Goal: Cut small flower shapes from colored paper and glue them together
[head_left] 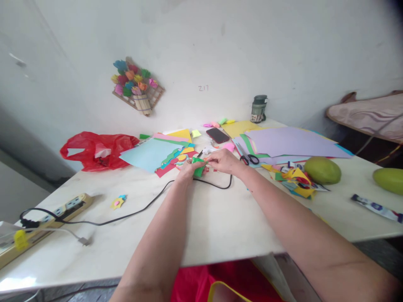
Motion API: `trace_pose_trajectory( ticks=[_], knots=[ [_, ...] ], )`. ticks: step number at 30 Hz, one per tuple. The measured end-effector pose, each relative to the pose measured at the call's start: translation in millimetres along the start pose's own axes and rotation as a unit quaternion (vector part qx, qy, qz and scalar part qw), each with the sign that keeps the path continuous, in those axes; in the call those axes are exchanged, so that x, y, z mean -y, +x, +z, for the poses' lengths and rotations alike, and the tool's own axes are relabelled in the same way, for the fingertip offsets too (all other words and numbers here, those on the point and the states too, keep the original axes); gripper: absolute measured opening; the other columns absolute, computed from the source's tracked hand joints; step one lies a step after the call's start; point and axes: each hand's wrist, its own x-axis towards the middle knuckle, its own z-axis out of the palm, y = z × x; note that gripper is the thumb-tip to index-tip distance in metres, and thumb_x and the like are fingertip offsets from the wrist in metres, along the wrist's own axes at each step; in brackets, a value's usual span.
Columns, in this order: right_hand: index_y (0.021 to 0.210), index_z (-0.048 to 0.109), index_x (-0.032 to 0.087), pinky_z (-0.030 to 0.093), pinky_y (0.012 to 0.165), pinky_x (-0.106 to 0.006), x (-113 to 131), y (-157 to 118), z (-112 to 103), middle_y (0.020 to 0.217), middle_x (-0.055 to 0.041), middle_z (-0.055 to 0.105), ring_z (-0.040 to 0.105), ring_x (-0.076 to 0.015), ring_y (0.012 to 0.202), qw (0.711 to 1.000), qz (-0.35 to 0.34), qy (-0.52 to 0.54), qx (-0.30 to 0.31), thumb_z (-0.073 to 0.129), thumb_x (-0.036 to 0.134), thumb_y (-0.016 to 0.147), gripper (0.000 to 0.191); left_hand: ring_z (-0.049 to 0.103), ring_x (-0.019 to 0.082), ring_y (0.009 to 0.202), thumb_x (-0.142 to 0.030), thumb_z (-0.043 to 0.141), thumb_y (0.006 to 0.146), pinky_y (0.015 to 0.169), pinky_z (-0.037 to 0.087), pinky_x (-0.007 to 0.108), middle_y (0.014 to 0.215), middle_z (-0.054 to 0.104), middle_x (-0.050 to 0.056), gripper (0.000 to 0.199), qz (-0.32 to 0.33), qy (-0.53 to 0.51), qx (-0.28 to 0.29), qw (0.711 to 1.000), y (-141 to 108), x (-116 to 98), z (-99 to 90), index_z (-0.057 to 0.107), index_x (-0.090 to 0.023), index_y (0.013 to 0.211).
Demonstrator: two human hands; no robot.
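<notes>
In the middle of the table my left hand (186, 168) is closed around the edge of a small, crinkled green packet (199, 166). My right hand (223, 161) meets it from the other side, thumb and fingers pinched at the packet's upper right edge. Its contents cannot be made out. Just behind the hands lie cut paper shapes (174, 160) in green, blue, red and yellow, a white piece (208, 149) and a pink lump (229, 146). Black-handled scissors (249, 159) rest right of my right hand.
A black cable (135, 213) runs from the power strip (71, 204) to beneath my hands. Coloured paper sheets (283, 140), a phone (217, 135), paper scraps (296, 181), a green fruit (323, 170), a tube (376, 207), a red plastic bag (102, 151) and a paper flower (117, 203) lie around.
</notes>
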Motion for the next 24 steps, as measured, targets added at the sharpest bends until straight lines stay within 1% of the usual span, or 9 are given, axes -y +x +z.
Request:
trace_pose_trajectory(
  ticks=[5, 9, 14, 18, 21, 23, 24],
  knots=[
    [0.077, 0.077, 0.018, 0.042, 0.061, -0.027, 3, -2, 1, 0.073, -0.0064, 0.073, 0.062, -0.0186, 0.064, 0.997, 0.002, -0.082, 0.007, 0.057, 0.006, 0.070, 0.024, 0.055, 0.013, 0.048, -0.029, 0.080, 0.050, 0.052, 0.044, 0.028, 0.056, 0.061, 0.001, 0.026, 0.010, 0.038, -0.030, 0.999, 5, 5, -1.6, 0.060, -0.015, 0.060],
    [0.078, 0.076, 0.016, 0.042, 0.061, -0.027, 5, -3, 3, 0.072, -0.0081, 0.073, 0.063, -0.0196, 0.065, 0.992, 0.022, -0.120, 0.013, 0.056, 0.009, 0.070, 0.023, 0.052, 0.011, 0.048, -0.028, 0.078, 0.050, 0.052, 0.040, 0.026, 0.056, 0.059, 0.000, 0.025, 0.018, 0.089, -0.054, 0.994, 4, 4, -1.0, 0.060, -0.015, 0.062],
    [0.077, 0.075, 0.014, 0.044, 0.064, -0.026, 8, -2, 6, 0.076, -0.0082, 0.074, 0.066, -0.0196, 0.070, 0.991, 0.068, -0.118, 0.009, 0.056, 0.009, 0.068, 0.021, 0.044, 0.008, 0.047, -0.025, 0.072, 0.053, 0.050, 0.033, 0.023, 0.051, 0.052, -0.003, 0.017, 0.045, 0.195, -0.066, 0.978, -1, -4, 2.9, 0.059, -0.015, 0.059],
    [0.069, 0.071, 0.014, 0.046, 0.064, -0.026, 6, -1, 8, 0.070, -0.0081, 0.072, 0.066, -0.0201, 0.069, 0.989, 0.110, -0.099, -0.021, 0.056, 0.009, 0.067, 0.015, 0.042, 0.008, 0.046, -0.023, 0.067, 0.056, 0.049, 0.032, 0.022, 0.049, 0.048, -0.005, 0.011, 0.062, 0.251, -0.077, 0.963, -1, -6, 4.7, 0.059, -0.016, 0.058],
    [0.063, 0.065, 0.014, 0.047, 0.062, -0.026, 0, 0, 6, 0.064, -0.0068, 0.069, 0.065, -0.0195, 0.066, 0.983, 0.169, -0.038, -0.064, 0.059, 0.008, 0.066, 0.009, 0.045, 0.009, 0.047, -0.027, 0.068, 0.057, 0.048, 0.034, 0.022, 0.049, 0.051, -0.004, 0.014, 0.078, 0.256, -0.089, 0.959, 0, -6, 2.6, 0.060, -0.016, 0.060],
    [0.061, 0.061, 0.015, 0.049, 0.057, -0.024, -5, 1, 3, 0.061, -0.0050, 0.067, 0.065, -0.0176, 0.062, 0.966, 0.231, 0.072, -0.088, 0.060, 0.008, 0.066, 0.009, 0.049, 0.011, 0.048, -0.032, 0.069, 0.058, 0.049, 0.038, 0.023, 0.052, 0.056, -0.002, 0.019, 0.092, 0.230, -0.107, 0.963, 1, -5, -0.3, 0.061, -0.015, 0.063],
    [0.062, 0.060, 0.015, 0.049, 0.055, -0.023, -6, 2, 2, 0.058, -0.0037, 0.066, 0.065, -0.0165, 0.059, 0.950, 0.262, 0.141, -0.092, 0.061, 0.008, 0.068, 0.009, 0.052, 0.012, 0.049, -0.034, 0.070, 0.058, 0.050, 0.040, 0.023, 0.055, 0.059, -0.001, 0.022, 0.097, 0.206, -0.117, 0.967, 2, -5, -1.9, 0.061, -0.015, 0.065]
  ],
)
